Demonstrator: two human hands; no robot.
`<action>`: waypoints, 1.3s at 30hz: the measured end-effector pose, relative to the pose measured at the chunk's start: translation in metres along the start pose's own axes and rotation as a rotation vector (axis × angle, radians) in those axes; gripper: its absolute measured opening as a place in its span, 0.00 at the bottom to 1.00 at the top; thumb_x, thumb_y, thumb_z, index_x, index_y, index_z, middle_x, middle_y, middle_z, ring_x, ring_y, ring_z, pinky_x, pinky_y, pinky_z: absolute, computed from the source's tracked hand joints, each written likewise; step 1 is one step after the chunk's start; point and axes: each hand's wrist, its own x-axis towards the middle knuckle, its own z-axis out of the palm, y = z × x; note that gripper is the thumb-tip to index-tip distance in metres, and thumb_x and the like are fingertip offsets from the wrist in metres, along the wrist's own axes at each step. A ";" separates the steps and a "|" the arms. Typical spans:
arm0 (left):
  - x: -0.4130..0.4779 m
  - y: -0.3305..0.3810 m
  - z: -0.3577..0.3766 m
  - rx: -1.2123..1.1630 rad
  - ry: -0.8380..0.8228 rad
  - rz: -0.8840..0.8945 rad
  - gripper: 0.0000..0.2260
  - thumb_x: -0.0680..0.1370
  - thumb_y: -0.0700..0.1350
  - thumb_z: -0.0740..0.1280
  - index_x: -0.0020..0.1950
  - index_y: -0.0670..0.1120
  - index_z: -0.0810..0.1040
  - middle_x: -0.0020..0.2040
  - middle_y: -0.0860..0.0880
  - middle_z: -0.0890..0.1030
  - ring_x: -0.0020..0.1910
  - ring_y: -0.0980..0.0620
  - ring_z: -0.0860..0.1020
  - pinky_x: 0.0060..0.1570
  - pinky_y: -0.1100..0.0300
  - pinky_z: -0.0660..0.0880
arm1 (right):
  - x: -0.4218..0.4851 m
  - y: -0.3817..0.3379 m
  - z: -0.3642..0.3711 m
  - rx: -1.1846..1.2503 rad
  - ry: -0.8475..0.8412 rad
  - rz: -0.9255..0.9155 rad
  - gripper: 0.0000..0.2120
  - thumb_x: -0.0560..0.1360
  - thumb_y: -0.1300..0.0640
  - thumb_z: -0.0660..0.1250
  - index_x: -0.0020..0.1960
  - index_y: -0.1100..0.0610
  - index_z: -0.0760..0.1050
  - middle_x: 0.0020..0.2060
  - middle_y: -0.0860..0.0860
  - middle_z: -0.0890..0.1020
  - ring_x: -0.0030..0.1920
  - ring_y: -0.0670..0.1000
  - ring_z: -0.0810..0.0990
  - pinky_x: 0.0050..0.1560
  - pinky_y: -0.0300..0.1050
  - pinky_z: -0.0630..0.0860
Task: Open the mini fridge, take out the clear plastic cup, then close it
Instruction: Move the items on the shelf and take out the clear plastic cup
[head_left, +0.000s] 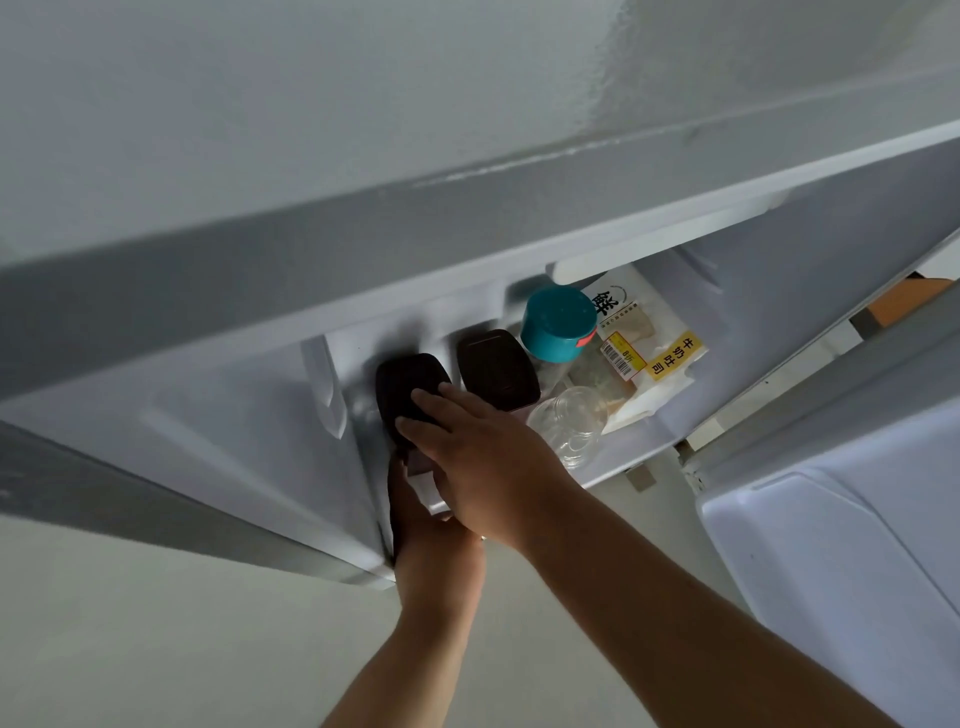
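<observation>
The fridge (519, 234) stands open, seen from above, with its door (831, 571) swung out at lower right. Inside, the clear cup (569, 423) lies on the fridge floor near the front edge, just right of the right hand (483, 457) and apart from it, untouched. Behind the cup are a teal-lidded jar (556, 325) and a bread bag (644, 353) with a yellow label.

Two dark-lidded boxes sit left of the jar. The right hand lies flat on the left box (410, 389), fingers (431, 402) spread over its lid, thumb side down along it. The left hand (436, 551) reaches in from below and grips the same box at its near side. The right box (496, 369) stands free between the left box and the jar.
</observation>
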 end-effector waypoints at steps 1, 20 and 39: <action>0.005 -0.002 0.002 -0.067 -0.068 0.014 0.35 0.80 0.36 0.68 0.78 0.65 0.62 0.60 0.80 0.73 0.50 0.80 0.74 0.48 0.70 0.76 | 0.000 0.001 -0.001 -0.011 0.007 0.002 0.27 0.81 0.59 0.65 0.79 0.53 0.68 0.81 0.57 0.66 0.81 0.62 0.61 0.76 0.63 0.65; 0.012 0.000 0.001 0.599 0.086 0.298 0.29 0.79 0.43 0.69 0.78 0.56 0.66 0.74 0.53 0.74 0.70 0.52 0.76 0.68 0.48 0.75 | -0.017 0.002 -0.005 0.073 0.116 0.090 0.28 0.78 0.59 0.66 0.78 0.55 0.70 0.79 0.58 0.70 0.80 0.62 0.63 0.79 0.60 0.61; 0.006 0.021 0.079 0.575 -0.178 0.087 0.13 0.70 0.67 0.67 0.49 0.63 0.79 0.57 0.59 0.84 0.60 0.52 0.82 0.67 0.44 0.77 | -0.105 0.080 0.004 0.809 0.738 1.122 0.15 0.74 0.39 0.63 0.55 0.44 0.77 0.51 0.41 0.83 0.51 0.45 0.82 0.49 0.48 0.79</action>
